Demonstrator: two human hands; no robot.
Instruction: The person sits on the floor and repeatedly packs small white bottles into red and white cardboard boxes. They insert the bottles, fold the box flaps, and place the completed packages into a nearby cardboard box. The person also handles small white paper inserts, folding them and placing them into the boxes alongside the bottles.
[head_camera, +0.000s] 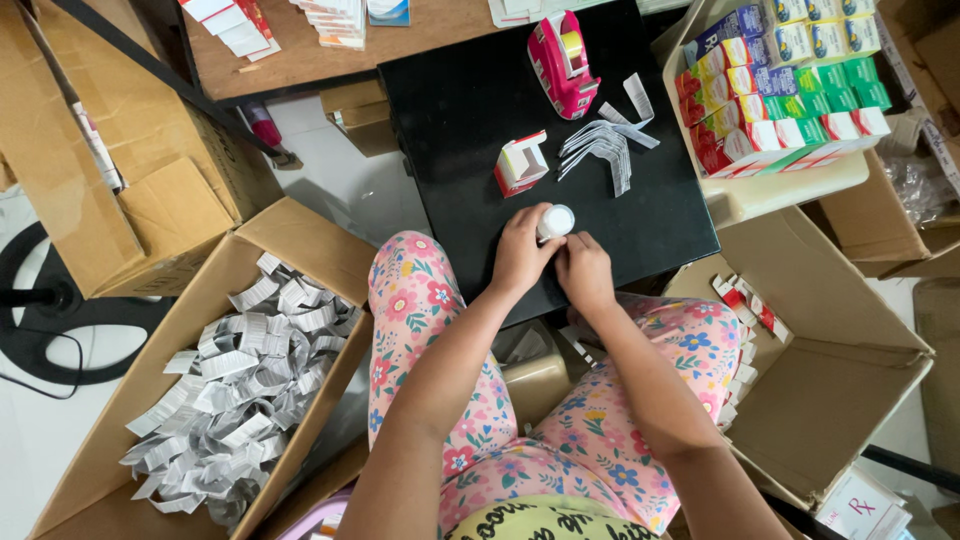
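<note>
The left hand (520, 255) and the right hand (585, 272) are meeting at the near edge of the black board (470, 110), and both are closing their fingers around a small white bottle (556, 221) that is standing just inside that edge, its round cap facing up. The left hand is wrapping the bottle from the side, while the right hand is pinching it from below, though how far the right fingers are reaching around it is hard to tell from above. Beyond the bottle, a stretch of bare board is lying open before the small red-and-white carton (521, 163), which is sitting with its flap open near the board's middle. Just right of it, a fan of folded paper leaflets (607, 148) is spreading toward the right edge, and a pink tape dispenser (564, 62) is standing at the far edge. Off the right edge, a tray of filled cartons (785, 75) is sitting close against the board. By the person's left knee, a cardboard box (300, 235) is holding a heap of loose leaflets, and another open box (850, 350) is resting by the right knee with a few cartons along its rim.
</note>
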